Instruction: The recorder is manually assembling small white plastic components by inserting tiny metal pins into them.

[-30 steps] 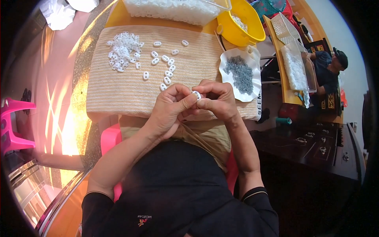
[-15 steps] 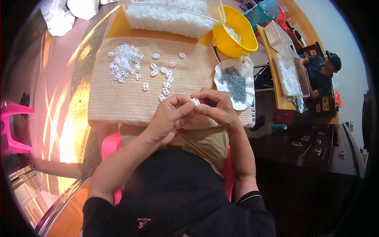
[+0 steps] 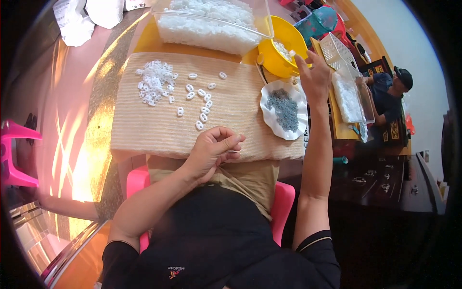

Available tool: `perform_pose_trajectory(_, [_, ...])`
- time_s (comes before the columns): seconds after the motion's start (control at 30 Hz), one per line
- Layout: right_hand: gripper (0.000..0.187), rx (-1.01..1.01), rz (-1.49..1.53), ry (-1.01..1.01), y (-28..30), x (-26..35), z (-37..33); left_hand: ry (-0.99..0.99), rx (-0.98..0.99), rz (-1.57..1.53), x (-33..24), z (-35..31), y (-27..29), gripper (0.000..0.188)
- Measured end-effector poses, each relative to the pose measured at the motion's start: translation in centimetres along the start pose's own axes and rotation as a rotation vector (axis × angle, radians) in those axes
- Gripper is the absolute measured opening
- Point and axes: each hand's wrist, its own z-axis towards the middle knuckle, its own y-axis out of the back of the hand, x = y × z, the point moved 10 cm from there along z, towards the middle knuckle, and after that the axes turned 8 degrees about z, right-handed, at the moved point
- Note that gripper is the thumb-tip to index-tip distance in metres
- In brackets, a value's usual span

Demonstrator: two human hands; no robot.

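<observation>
My left hand (image 3: 214,149) is over the near edge of the cloth-covered table (image 3: 144,130), thumb and fingers pinched together. What they hold, if anything, is too small to make out. Stretched out at the right, my right hand (image 3: 315,79) is at the rim of a yellow bowl (image 3: 301,38), thumb and index finger apart. A small white plastic piece (image 3: 292,53) shows just beyond its thumb tip, apparently free of the fingers. White oval two-holed pieces (image 3: 204,117) lie scattered mid-table, left of a white scalloped dish (image 3: 268,113) of small grey springs (image 3: 284,110).
A pile of small white plastic parts (image 3: 155,82) lies at the table's left. Behind stands a clear bin (image 3: 264,29) full of white pieces. To the right, a person (image 3: 387,94) sits by another clear bin (image 3: 368,101). A pink stool (image 3: 19,154) stands far left.
My right hand has left my left hand and swung out right to the yellow bowl. The white oval piece between both hands is gone from there. My left hand stays pinched in nearly the same place.
</observation>
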Motion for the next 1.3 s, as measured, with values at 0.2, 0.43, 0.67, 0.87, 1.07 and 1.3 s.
perform_pose_trajectory(0.2, [0.023, 0.351, 0.531, -0.088, -7.0, 3.6, -6.2, -0.013, 0.017, 0.041, 0.7, -0.1, -0.2, 0.01])
perform_pose_trajectory(0.43, [0.026, 0.688, 0.715, -0.073, -11.8, 10.1, -10.2, -0.033, 0.025, 0.084, 1.4, 0.0, -0.4, 0.011])
perform_pose_trajectory(0.67, [0.023, 0.756, 0.521, 0.23, -12.2, 16.2, -11.6, -0.015, 0.019, 0.121, 2.1, -0.2, -0.5, 0.013])
perform_pose_trajectory(0.87, [0.019, 0.886, 0.409, 0.196, -12.8, 14.7, -12.1, 0.003, 0.012, 0.18, 2.5, -0.2, -0.3, 0.015])
perform_pose_trajectory(1.07, [0.017, 0.89, 0.384, 0.226, -12.0, 15.3, -11.1, -0.007, -0.014, 0.207, 2.6, -0.2, -0.1, 0.014])
perform_pose_trajectory(1.3, [0.019, 0.865, 0.484, 0.322, -13.0, 21.1, -9.5, -0.011, -0.052, 0.243, 2.2, -0.5, -0.3, 0.012])
